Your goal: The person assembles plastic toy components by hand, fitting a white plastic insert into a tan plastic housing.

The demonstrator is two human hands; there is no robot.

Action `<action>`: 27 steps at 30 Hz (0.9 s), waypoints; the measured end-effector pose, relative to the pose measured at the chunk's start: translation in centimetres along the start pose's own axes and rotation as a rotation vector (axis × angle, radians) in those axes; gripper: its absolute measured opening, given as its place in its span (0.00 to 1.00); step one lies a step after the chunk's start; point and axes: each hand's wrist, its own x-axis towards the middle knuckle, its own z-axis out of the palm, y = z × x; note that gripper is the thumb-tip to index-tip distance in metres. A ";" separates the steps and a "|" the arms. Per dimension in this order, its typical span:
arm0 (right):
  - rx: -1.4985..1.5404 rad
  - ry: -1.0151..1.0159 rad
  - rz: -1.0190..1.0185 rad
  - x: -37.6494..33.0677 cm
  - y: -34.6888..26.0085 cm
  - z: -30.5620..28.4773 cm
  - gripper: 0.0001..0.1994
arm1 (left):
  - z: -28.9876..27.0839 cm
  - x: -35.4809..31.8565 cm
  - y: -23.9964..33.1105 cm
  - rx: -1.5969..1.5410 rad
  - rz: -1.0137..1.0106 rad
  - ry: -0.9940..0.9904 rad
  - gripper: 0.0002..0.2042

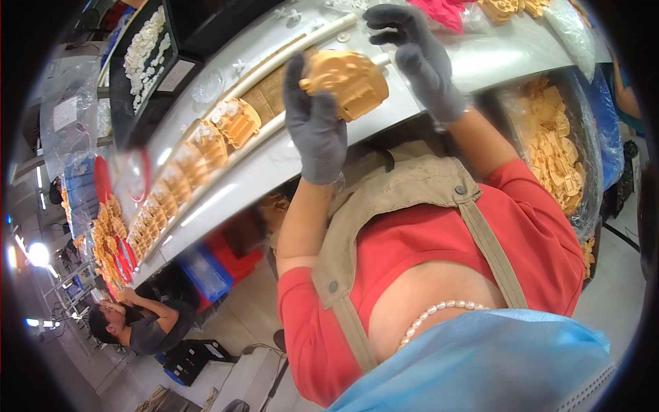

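Observation:
In my left hand (318, 134), gloved in grey, is a yellow-orange moulded plastic part (349, 84) with a rounded outline and raised detail. The thumb and fingers grip it by its left side, above the white work surface (274, 154). My right hand (420, 65), also gloved, is raised to the right of that part and does not touch it. Its fingers are apart and bent, and I see nothing between them. Along a white-edged track left of my left hand stands a row of similar orange parts (238, 123).
A black bin (145, 58) of small white pieces stands at the far left. More orange parts fill a plastic-lined box (552, 147) at my right. A pink piece (443, 12) lies at the far edge. Another person (147, 319) works farther down the line.

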 end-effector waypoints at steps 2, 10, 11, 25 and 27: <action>-0.026 -0.087 0.267 -0.8 0.2 -0.4 0.26 | 0.3 0.5 1.2 -0.102 -0.001 0.006 0.29; -0.191 -0.307 0.372 -1.2 -1.9 -0.5 0.18 | -1.8 2.0 0.1 0.252 -0.075 -0.046 0.30; -0.164 -0.292 0.418 -1.1 -1.7 -0.5 0.17 | -1.6 2.2 0.0 0.254 -0.077 -0.055 0.30; -0.254 -0.101 0.328 -2.4 0.3 -5.5 0.23 | 3.5 1.2 -2.3 0.489 -0.031 -0.209 0.34; -0.276 0.132 0.283 0.5 1.4 -9.0 0.22 | 3.3 2.1 -1.2 0.623 0.038 -0.208 0.37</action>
